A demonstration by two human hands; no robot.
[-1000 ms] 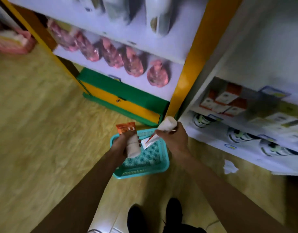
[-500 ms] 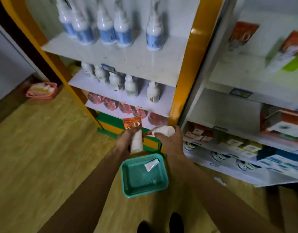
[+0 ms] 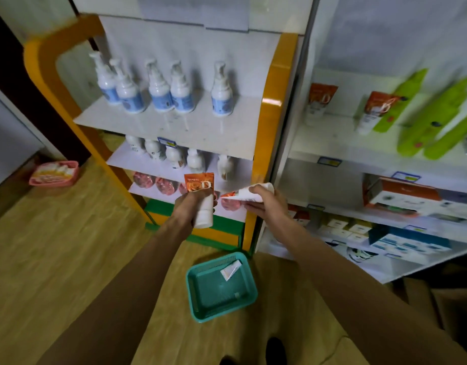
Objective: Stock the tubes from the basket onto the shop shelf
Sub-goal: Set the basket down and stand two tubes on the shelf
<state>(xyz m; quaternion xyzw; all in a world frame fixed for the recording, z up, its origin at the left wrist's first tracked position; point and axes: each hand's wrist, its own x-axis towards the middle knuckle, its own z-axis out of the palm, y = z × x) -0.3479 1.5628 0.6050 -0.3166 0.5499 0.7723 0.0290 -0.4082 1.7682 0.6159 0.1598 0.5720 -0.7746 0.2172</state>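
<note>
My left hand (image 3: 189, 206) grips an orange-and-white tube (image 3: 202, 193), held upright with its orange end up. My right hand (image 3: 266, 204) holds a second tube (image 3: 242, 193) of the same kind, lying sideways with its orange end pointing left. Both hands are in front of the yellow shelf unit, above the floor. A teal basket (image 3: 200, 309) stands on the wooden floor below them, and one small tube (image 3: 231, 270) lies in its far right corner. On the white shelf (image 3: 329, 138) at the upper right stand two matching tubes (image 3: 318, 101).
The yellow-framed shelf unit (image 3: 269, 127) holds blue-labelled pump bottles (image 3: 158, 93), white bottles and pink packs. Green bottles (image 3: 437, 119) lean on the right shelf beside the tubes; boxes fill the shelves below. A pink basket (image 3: 54, 173) sits on the floor at left.
Both hands have risen from the basket with a tube each, and my view has tilted up, so the upper shelves show. The basket stays on the floor with one tube in it.
</note>
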